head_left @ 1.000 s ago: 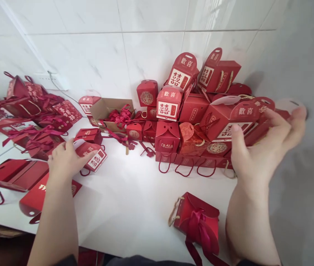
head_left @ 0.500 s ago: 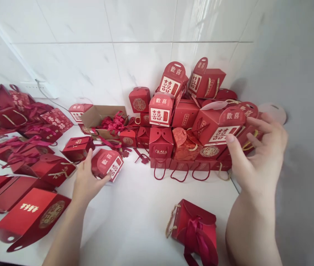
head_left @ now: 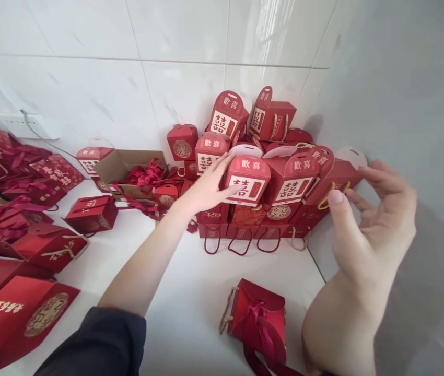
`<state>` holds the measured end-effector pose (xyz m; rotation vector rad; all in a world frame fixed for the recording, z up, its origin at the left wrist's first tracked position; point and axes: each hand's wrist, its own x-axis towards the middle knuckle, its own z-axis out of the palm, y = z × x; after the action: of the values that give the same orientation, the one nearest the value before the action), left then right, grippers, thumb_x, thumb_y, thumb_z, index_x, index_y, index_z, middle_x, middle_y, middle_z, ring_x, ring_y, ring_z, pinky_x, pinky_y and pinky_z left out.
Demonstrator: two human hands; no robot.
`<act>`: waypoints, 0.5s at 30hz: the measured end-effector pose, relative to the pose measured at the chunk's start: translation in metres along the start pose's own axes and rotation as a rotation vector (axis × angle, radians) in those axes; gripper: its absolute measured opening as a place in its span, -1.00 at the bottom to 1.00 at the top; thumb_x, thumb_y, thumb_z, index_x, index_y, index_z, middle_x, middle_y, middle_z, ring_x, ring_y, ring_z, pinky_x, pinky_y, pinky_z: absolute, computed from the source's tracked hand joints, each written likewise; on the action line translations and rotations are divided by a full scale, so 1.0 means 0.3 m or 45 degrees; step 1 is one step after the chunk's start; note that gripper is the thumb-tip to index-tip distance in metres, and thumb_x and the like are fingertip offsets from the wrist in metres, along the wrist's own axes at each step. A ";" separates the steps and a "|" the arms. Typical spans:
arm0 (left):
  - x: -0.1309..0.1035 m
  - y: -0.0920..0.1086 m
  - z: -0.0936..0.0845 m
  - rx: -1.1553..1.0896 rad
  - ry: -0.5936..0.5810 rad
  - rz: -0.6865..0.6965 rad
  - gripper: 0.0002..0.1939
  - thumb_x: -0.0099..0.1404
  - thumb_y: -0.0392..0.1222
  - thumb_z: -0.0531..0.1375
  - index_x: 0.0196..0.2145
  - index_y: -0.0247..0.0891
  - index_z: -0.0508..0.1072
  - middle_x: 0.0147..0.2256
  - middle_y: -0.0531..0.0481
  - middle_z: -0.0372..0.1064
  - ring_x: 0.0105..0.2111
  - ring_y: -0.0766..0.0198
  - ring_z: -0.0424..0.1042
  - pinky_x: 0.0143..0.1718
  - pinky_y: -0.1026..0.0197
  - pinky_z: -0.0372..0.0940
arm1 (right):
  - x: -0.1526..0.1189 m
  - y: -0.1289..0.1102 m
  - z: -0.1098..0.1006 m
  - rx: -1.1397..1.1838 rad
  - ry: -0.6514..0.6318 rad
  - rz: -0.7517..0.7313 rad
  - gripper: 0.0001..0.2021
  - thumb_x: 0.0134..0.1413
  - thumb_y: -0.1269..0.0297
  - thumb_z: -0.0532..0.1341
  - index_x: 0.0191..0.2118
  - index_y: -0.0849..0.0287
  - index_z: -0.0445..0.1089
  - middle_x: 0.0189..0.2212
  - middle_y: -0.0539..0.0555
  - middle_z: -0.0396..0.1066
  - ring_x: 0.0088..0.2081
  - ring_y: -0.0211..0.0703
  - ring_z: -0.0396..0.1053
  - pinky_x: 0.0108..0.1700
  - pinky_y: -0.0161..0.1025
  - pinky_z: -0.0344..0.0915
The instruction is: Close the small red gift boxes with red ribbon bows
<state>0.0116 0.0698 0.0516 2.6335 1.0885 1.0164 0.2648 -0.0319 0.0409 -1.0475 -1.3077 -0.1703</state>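
Note:
Red gift boxes with white character labels stand stacked against the tiled wall. My left hand (head_left: 210, 187) holds a small red box (head_left: 248, 180) by its left side, at the front of the stack, beside another labelled box (head_left: 293, 180). My right hand (head_left: 374, 209) is at the stack's right end, fingers apart and holding nothing, near a red box with a yellow cord handle (head_left: 337, 180). Nearer to me, a red box with a dark pink ribbon and rope handle (head_left: 259, 316) sits on the white table (head_left: 190, 313).
An open cardboard box (head_left: 118, 167) with dark pink ribbons stands left of the stack. More red boxes (head_left: 45, 240) and ribbons crowd the left side. A grey wall (head_left: 433, 156) rises at the right. A cable hangs from a socket strip (head_left: 22, 125).
My left hand has moved right and up, carrying the small labelled box from the table to the stack. My right hand remains at the stack's right end. The view has shifted slightly right.

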 end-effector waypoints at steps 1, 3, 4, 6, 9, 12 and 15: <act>0.015 -0.005 0.040 -0.042 -0.001 -0.028 -0.20 0.34 0.09 0.09 0.36 -0.18 -0.21 0.37 -0.21 -0.19 0.35 0.02 -0.13 0.30 -0.10 -0.01 | 0.000 -0.004 -0.002 0.014 -0.001 0.001 -0.50 0.02 0.18 0.28 0.11 0.05 0.28 0.18 0.22 0.20 0.29 0.09 0.10 0.08 0.17 0.34; 0.009 0.002 0.098 -0.049 0.045 -0.108 -0.18 0.35 0.08 0.08 0.37 -0.19 -0.27 0.37 -0.26 -0.23 0.35 -0.01 -0.12 0.28 -0.14 0.01 | 0.001 -0.010 -0.005 0.044 0.001 0.001 -0.51 0.01 0.19 0.29 0.10 0.05 0.29 0.18 0.21 0.20 0.28 0.10 0.11 0.09 0.17 0.33; -0.011 0.016 0.114 -0.011 0.084 -0.157 -0.20 0.36 0.06 0.06 0.37 -0.20 -0.28 0.37 -0.28 -0.24 0.35 -0.03 -0.12 0.28 -0.18 0.00 | 0.002 -0.011 -0.007 0.055 0.000 -0.002 -0.51 0.00 0.20 0.29 0.10 0.06 0.29 0.18 0.21 0.20 0.28 0.11 0.11 0.09 0.18 0.33; -0.079 0.064 0.122 0.110 0.147 -0.232 -0.26 0.39 0.00 0.02 0.37 -0.22 -0.25 0.37 -0.29 -0.23 0.35 -0.05 -0.15 0.28 -0.23 -0.04 | 0.004 -0.009 -0.009 0.080 0.000 -0.020 -0.49 -0.02 0.21 0.30 0.10 0.07 0.30 0.18 0.23 0.20 0.27 0.15 0.13 0.08 0.19 0.33; -0.236 0.165 0.099 0.230 0.165 -0.217 -0.34 0.39 -0.09 0.04 0.35 -0.22 -0.13 0.35 -0.25 -0.12 0.34 0.02 -0.08 0.30 -0.16 -0.04 | 0.007 0.004 -0.008 0.134 0.000 -0.062 -0.43 -0.09 0.19 0.34 0.11 0.09 0.31 0.18 0.26 0.21 0.23 0.20 0.18 0.04 0.22 0.34; -0.431 0.242 0.075 0.278 0.172 -0.142 -0.47 0.32 -0.19 0.14 0.23 -0.13 0.18 0.24 -0.18 0.15 0.23 0.03 0.17 0.25 -0.11 0.10 | 0.010 0.025 -0.004 0.153 -0.027 -0.081 -0.36 -0.16 0.13 0.38 0.12 0.05 0.31 0.17 0.24 0.23 0.22 0.24 0.19 0.00 0.25 0.35; -0.620 0.263 0.052 0.329 0.264 -0.071 -0.49 0.22 -0.34 0.20 0.12 -0.07 0.32 0.02 -0.14 0.39 0.04 0.05 0.38 0.01 -0.01 0.34 | 0.013 0.047 -0.004 0.148 -0.077 -0.078 -0.33 -0.20 0.08 0.40 0.13 -0.03 0.30 0.17 0.20 0.24 0.22 0.25 0.18 0.00 0.29 0.35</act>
<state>-0.0286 -0.1093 -0.0341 2.7193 1.4179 1.2361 0.2758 -0.0230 0.0369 -0.9211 -1.3886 -0.1081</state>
